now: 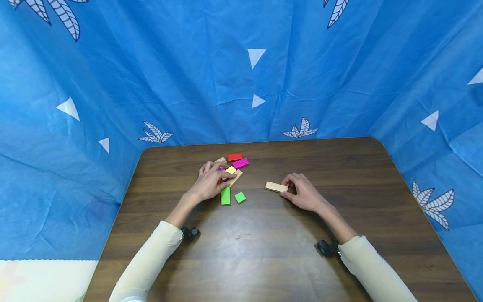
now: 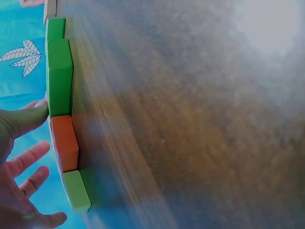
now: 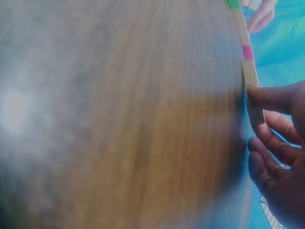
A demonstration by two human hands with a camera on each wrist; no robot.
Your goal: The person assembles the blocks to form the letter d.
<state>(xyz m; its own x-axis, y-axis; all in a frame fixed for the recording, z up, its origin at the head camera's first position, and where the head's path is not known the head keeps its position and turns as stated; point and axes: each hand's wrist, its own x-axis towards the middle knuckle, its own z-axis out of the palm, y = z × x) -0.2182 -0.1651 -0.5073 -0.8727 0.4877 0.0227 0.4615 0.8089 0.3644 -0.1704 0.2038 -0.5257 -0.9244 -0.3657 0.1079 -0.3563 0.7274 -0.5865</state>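
Observation:
My right hand [image 1: 303, 193] pinches the right end of a plain wooden block [image 1: 274, 186], thumb in front and fingers behind. In the right wrist view this wooden block [image 3: 253, 90] lies low along the table. My left hand [image 1: 209, 182] is over the left side of a loose cluster of coloured blocks, partly hiding it. Its fingers are spread and relaxed in the left wrist view, with the thumb by a green block [image 2: 60, 78] and an orange block [image 2: 66, 143]. Beside that hand are a yellow block [image 1: 231, 170] and another wooden block [image 1: 236, 178].
A red block [image 1: 235, 157] and a magenta block [image 1: 240, 163] lie at the cluster's back. In front are a long green block [image 1: 225, 196] and a small green block [image 1: 240, 197]. A blue curtain [image 1: 226, 84] hangs behind the brown wooden table [image 1: 249, 251].

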